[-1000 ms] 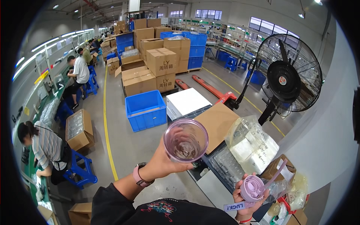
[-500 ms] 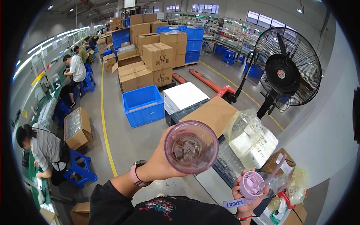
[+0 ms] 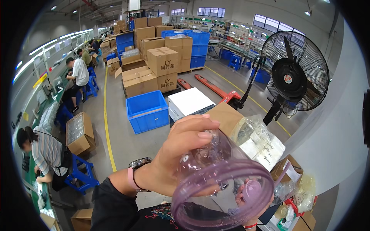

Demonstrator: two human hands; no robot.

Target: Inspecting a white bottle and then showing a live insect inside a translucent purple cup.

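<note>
I see the left hand (image 3: 181, 158) clasping a clear purple cup (image 3: 219, 188), mouth toward me; the right hand (image 3: 250, 200) (mostly hidden behind it) grips a small purple lid (image 3: 252, 191).

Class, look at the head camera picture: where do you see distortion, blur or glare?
Head view: straight floor lines bend toward the dark round rim; the purple cup in the left hand looms large and slightly soft; ceiling lights glare; the fan stays sharp.

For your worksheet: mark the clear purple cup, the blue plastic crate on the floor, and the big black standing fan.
Clear purple cup (image 3: 221, 192): head view, see-through side wall near the rim.
Blue plastic crate (image 3: 148, 115): head view, front wall.
Black standing fan (image 3: 295, 77): head view, centre hub of the grille.
</note>
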